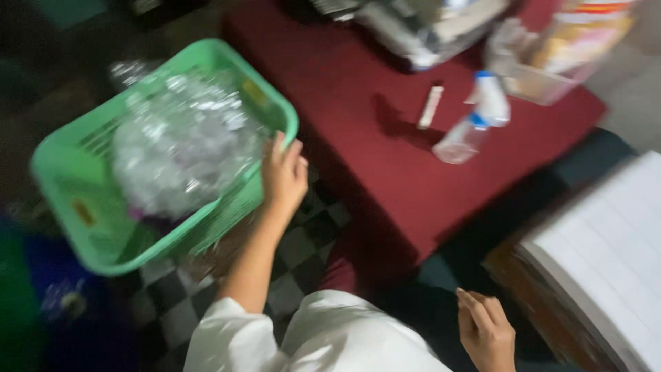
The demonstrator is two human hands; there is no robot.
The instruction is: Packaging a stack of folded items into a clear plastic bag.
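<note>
Green plastic basket (89, 207), tilted and held above a checkered floor (303, 255), is gripped at its right rim by the person's left hand (284, 176), fingers curled over the edge. Crumpled clear plastic (182, 145) fills the basket. The right hand (486, 331) hangs low near the person's body, loosely curled and holding nothing. To the right of the basket lies a dark red cloth (372, 138) with a clear bottle with a blue cap (475, 124) lying on it. A white slatted surface (606, 255) sits at far right. Everything is motion-blurred.
</note>
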